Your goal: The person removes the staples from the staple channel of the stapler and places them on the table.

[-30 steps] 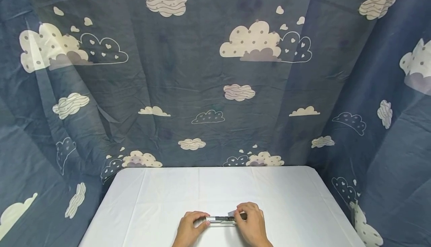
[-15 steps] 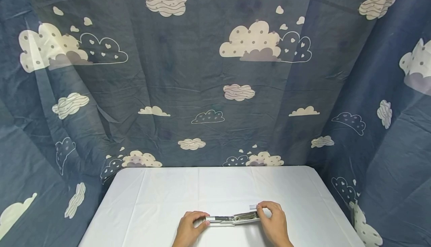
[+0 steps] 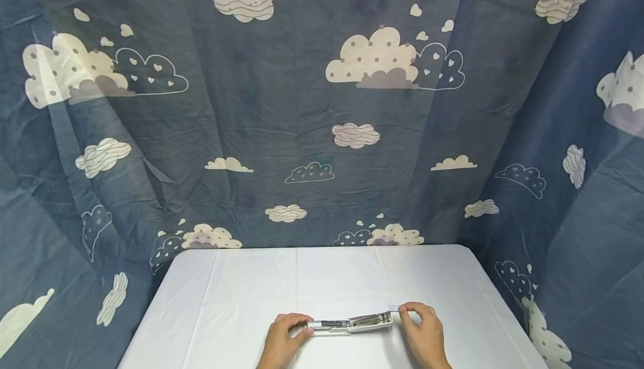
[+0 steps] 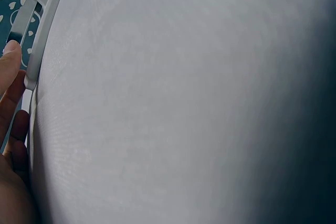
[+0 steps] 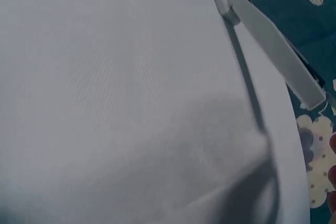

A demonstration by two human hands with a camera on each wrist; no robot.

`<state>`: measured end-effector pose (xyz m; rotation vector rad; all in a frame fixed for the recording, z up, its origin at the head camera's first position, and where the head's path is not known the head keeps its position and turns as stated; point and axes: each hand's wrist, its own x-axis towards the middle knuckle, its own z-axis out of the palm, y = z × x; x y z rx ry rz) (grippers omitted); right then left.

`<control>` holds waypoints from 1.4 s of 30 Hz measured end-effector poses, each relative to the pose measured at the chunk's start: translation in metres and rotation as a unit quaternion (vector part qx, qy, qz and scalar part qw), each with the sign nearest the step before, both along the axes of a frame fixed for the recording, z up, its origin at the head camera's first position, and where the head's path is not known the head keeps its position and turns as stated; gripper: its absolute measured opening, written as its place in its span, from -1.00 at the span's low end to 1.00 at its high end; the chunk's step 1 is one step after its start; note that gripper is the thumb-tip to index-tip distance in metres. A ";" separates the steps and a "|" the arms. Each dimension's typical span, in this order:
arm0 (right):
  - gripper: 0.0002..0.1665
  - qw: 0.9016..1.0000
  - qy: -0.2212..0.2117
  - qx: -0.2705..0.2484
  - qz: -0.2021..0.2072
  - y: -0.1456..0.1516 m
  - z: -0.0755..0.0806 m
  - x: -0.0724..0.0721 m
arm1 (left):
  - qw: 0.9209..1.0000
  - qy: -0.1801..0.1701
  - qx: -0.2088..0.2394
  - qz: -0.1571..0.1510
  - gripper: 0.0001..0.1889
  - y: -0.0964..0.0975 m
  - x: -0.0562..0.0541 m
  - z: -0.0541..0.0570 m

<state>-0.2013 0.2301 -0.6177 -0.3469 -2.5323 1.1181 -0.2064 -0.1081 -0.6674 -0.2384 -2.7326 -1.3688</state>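
Observation:
An opened white stapler [image 3: 369, 322] lies lengthwise across the front of the table, its lid folded out to the right and raised, with the metal inside showing. My left hand [image 3: 287, 338] grips its left end between thumb and fingers; the left wrist view also shows that hand [image 4: 11, 103] at the end of the stapler [image 4: 48, 22]. Just beyond the lid's right tip, my right hand [image 3: 425, 332] pinches a thin, pale grey strip that looks like staples [image 3: 393, 307]. Only the edge of the right-hand fingers [image 5: 333, 174] enters the right wrist view, below the lid's tip.
A white cloth covers the table [image 3: 241, 285]. Dark blue curtains [image 3: 282, 106] with cloud prints hang behind it and along both sides. The right hand's shadow falls on the cloth [image 5: 157, 129] under the raised lid.
My right hand has moved right with the pale strip, away from the stapler's middle and past its lid, uncovering the lid. The left hand keeps its grip in the same place.

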 end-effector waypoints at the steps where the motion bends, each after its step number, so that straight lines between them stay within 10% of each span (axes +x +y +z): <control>1: -0.87 1.000 -0.001 0.001 -0.002 0.002 -0.002 0.000 | 1.000 -0.006 0.002 0.001 -0.74 0.000 0.000 0.000; 18: -0.79 0.995 -0.093 0.040 0.000 0.036 -0.040 0.005 | 1.000 -0.023 0.006 -0.006 -0.73 -0.001 0.001 -0.004; 42: -0.82 0.986 -0.061 0.153 0.009 0.044 -0.040 0.000 | 1.000 -0.013 -0.001 0.013 -0.74 0.003 -0.001 -0.002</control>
